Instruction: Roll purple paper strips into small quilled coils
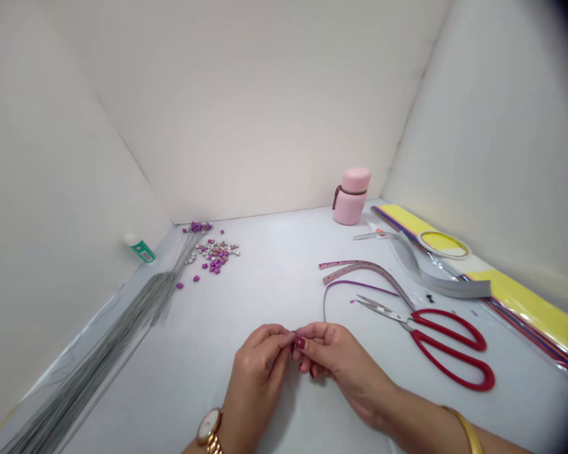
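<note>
White walls [265,107] are enclosing a pale tabletop [274,271] on three sides. Left hand [258,372], wearing a gold wristwatch [210,425], is meeting the right hand [345,359] near the front edge – both are pinching a small purple piece [292,335] between thumb and fingertips, its shape mostly hidden. A narrow purple paper strip [355,282] is curving down behind the right hand; cannot tell whether it is joining the held piece. Gold bangle [466,432] is circling the right wrist.

Right side: red-handled scissors [404,317] are lying with blades slightly parted, pointing left; patterned pinkish paper strips [381,272] are bending in behind them. Farther off, grey strips [449,287] are lying beside yellow sheets [520,302], with a white ring [454,255] resting on top. Pink flask [350,207] is standing near the back wall.

Left side: grey wires [123,334] are running lengthwise – purple and silver folded stars [215,255] are lying in a heap near their far end, and a green glue stick [144,250] is leaning near the left wall
</note>
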Demonstrator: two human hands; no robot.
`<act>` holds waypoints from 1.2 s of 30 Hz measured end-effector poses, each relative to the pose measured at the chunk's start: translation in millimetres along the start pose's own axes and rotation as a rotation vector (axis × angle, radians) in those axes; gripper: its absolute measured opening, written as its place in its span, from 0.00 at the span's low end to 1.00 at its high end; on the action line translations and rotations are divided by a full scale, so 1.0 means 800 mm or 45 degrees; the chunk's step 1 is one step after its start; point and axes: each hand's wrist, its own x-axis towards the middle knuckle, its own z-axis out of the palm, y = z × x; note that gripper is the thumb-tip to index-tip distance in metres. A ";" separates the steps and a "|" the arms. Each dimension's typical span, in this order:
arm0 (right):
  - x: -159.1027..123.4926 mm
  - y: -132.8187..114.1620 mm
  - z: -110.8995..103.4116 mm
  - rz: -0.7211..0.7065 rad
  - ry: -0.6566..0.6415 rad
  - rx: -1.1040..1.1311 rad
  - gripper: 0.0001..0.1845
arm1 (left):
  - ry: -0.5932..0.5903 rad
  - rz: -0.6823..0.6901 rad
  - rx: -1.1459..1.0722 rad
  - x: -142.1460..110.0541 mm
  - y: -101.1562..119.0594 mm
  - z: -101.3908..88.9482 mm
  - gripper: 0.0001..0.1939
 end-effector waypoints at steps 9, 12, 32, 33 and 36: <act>0.002 -0.002 0.003 -0.126 0.002 -0.093 0.07 | 0.006 -0.503 -0.728 0.007 -0.002 0.008 0.08; 0.003 -0.001 0.004 -0.142 0.003 -0.146 0.07 | 0.019 -0.626 -0.769 0.007 0.000 0.010 0.09; -0.004 0.004 0.007 -0.168 -0.036 -0.056 0.12 | 0.146 -0.122 -0.105 -0.002 0.001 0.010 0.09; -0.004 0.004 0.005 -0.161 -0.032 -0.029 0.12 | 0.108 -0.078 -0.084 -0.003 0.001 0.010 0.10; -0.003 0.003 0.002 -0.149 -0.025 0.038 0.10 | 0.050 -0.080 -0.128 -0.003 0.000 0.011 0.11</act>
